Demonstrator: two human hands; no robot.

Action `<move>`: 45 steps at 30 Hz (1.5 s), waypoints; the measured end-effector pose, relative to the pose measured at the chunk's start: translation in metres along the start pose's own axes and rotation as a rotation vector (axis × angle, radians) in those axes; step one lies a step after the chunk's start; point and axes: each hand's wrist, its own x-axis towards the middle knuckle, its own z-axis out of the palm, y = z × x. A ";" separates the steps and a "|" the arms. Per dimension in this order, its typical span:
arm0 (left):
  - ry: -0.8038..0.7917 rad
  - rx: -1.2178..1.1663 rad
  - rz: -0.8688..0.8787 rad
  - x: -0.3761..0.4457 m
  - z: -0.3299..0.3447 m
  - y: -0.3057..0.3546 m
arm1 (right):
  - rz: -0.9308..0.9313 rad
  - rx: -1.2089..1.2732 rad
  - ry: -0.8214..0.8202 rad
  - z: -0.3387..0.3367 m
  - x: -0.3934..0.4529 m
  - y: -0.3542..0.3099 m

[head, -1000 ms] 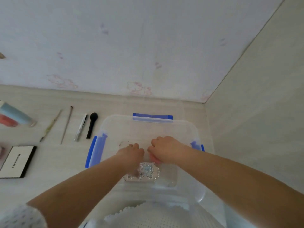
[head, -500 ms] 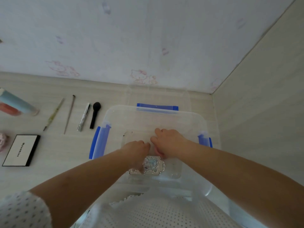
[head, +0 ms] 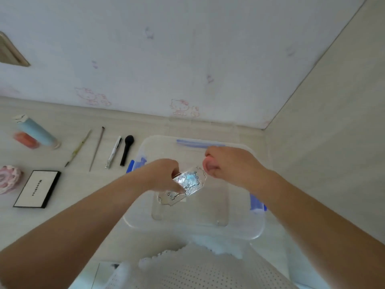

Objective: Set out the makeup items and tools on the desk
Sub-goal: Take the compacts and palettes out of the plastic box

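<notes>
White wall with faint pink cartoon-cat prints; beige side panel at right.

I see a clear plastic storage box with blue latches; above it I make out a silver compact with a pale blue iridescent sheen and raised scroll ornament. I read the desk as pale beige woodgrain. On it: a light blue tube, a coral-orange item, a yellow-green tool, a thin brown brush, a silver-and-white pen, a black brush, a pink-and-white frilled puff, and a white palette edged in black, with black lettering. I note white wallpaper with faint pink cartoon cats, and a white dotted garment
</notes>
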 end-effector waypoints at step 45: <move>0.193 -1.038 -0.412 -0.091 0.034 -0.293 | 0.855 1.217 0.052 0.155 0.082 -0.264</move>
